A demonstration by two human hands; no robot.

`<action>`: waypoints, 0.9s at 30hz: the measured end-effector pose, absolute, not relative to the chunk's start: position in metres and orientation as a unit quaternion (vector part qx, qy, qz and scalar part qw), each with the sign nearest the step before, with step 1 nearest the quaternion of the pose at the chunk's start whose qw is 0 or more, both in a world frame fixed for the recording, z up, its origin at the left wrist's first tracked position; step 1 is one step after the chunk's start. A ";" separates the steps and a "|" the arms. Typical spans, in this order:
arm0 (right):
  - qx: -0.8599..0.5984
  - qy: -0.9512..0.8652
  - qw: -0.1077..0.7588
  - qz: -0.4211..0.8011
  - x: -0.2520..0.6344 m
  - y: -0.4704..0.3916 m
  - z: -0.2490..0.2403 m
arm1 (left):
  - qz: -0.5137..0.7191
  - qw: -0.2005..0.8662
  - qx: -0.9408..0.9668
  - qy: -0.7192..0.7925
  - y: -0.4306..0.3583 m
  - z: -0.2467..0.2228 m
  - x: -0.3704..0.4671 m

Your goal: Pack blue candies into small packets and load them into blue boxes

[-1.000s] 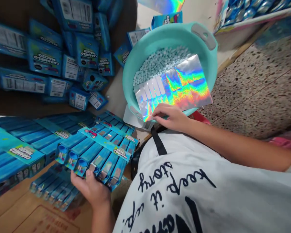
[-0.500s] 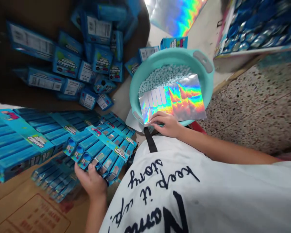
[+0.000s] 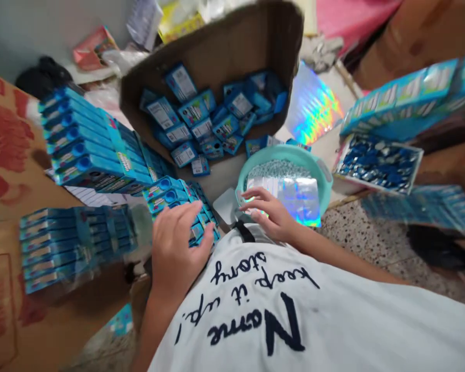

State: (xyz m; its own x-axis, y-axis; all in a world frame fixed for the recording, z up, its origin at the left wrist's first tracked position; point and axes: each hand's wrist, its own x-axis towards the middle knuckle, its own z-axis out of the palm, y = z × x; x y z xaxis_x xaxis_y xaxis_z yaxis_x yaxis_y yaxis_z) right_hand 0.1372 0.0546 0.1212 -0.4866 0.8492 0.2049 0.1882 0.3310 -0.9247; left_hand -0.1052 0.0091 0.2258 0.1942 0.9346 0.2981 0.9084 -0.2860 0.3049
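My left hand (image 3: 178, 245) is over the near end of a banded pack of blue boxes (image 3: 165, 194), its thumb apart from its fingers and nothing seen between them. Whether it touches the pack is unclear. My right hand (image 3: 271, 214) has its fingers spread at the left edge of a shiny silver sheet (image 3: 300, 199). The sheet lies across a turquoise basin (image 3: 325, 181) holding small pale blue pieces (image 3: 281, 168). A dark strap (image 3: 245, 232) hangs between my hands, beside a pale flat piece (image 3: 225, 205) at the basin's left.
Loose blue boxes lie inside a large open carton (image 3: 225, 44) ahead. More banded packs (image 3: 89, 150) stand at the left, with a wrapped stack (image 3: 75, 243) below. Right of the basin is a tray (image 3: 380, 163) of blue and silver pieces. Another holographic sheet (image 3: 313, 106) lies behind.
The view has tilted up and widened. My left hand has moved up and right from the box ends, over the pack. My right fingers, earlier closed at the sheet's corner, are now spread.
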 end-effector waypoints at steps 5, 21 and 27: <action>-0.267 -0.836 0.335 0.344 0.092 0.075 0.196 | 0.276 0.028 0.780 0.561 0.009 0.220 -0.109; -0.227 -0.912 0.261 0.220 0.035 0.066 0.228 | 0.411 0.101 0.631 0.650 -0.012 0.197 -0.125; -0.238 -0.912 0.272 0.195 0.020 0.064 0.229 | 0.414 0.136 0.606 0.666 -0.012 0.201 -0.124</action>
State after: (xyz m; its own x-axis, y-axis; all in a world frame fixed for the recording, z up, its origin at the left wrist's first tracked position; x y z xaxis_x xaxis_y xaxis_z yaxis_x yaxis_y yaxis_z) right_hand 0.0201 0.0639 0.2286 -0.7385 0.5402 0.4034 0.3277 0.8105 -0.4854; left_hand -0.1245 -0.0118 0.2015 -0.2296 0.9192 0.3201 0.6935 -0.0762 0.7164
